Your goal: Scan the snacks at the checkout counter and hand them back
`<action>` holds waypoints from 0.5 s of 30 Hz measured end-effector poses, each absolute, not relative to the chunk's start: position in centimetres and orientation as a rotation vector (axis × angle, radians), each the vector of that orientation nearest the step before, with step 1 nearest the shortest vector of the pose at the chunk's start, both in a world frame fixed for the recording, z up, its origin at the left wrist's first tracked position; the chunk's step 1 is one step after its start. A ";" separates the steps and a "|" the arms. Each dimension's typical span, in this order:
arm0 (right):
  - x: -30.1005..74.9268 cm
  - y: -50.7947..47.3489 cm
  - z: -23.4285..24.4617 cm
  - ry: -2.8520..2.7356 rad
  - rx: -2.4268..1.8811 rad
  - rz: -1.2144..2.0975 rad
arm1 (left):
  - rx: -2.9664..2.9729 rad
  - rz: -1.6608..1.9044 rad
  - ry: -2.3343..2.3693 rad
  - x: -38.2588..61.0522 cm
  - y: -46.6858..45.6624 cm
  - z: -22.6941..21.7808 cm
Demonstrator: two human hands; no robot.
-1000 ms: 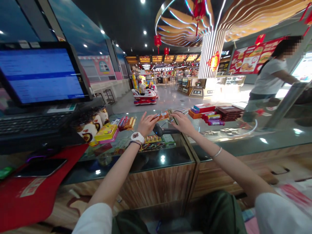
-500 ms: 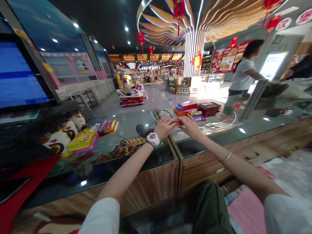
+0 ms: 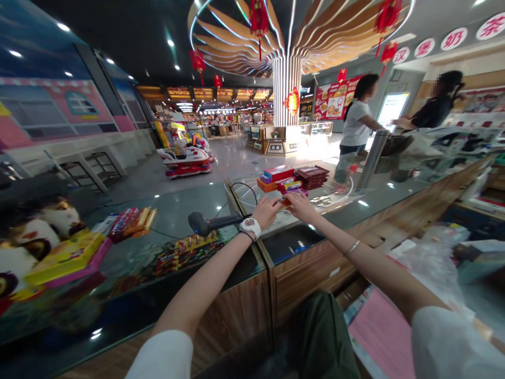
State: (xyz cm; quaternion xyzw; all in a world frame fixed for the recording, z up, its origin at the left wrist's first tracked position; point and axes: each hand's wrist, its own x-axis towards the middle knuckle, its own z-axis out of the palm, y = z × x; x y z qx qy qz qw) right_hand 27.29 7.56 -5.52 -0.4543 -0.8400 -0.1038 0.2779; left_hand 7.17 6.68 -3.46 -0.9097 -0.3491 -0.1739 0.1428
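Both my hands reach over a glass counter [image 3: 185,210]. My left hand [image 3: 267,210], with a white watch on its wrist, and my right hand [image 3: 300,205], with a thin bracelet, together pinch a small orange snack pack [image 3: 285,200] between their fingertips. The pack is right beside a pile of stacked snack bars and boxes [image 3: 292,179] on the glass. A black handheld barcode scanner [image 3: 213,222] lies on the counter just left of my left hand, with its cable looping behind.
Candy bars [image 3: 132,219], a yellow and pink box [image 3: 65,253] and cat figurines [image 3: 43,223] sit on the counter at left. Two people [image 3: 357,123] stand beyond the counter at the right. A steel post [image 3: 371,158] rises there. Papers and plastic bags [image 3: 426,263] lie low right.
My view has swung right, so the monitor and keyboard have left the frame. Both hands carried the orange pack from above the scanner rightward to the stack of snack bars.
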 end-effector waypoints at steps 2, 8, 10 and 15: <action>28.0 7.3 -5.6 -2.276 -1.255 -0.257 | -2.648 -0.469 -0.988 7.6 6.8 -3.6; 28.5 6.0 -5.3 -2.300 -1.413 -0.265 | -2.652 -0.468 -0.988 8.1 6.8 -4.1; 28.1 5.5 -5.2 -2.281 -1.494 -0.241 | -2.636 -0.492 -1.032 8.0 6.6 -4.3; 26.4 5.2 -5.1 -2.186 -1.599 -0.135 | -2.672 -0.487 -1.200 7.6 6.1 -4.7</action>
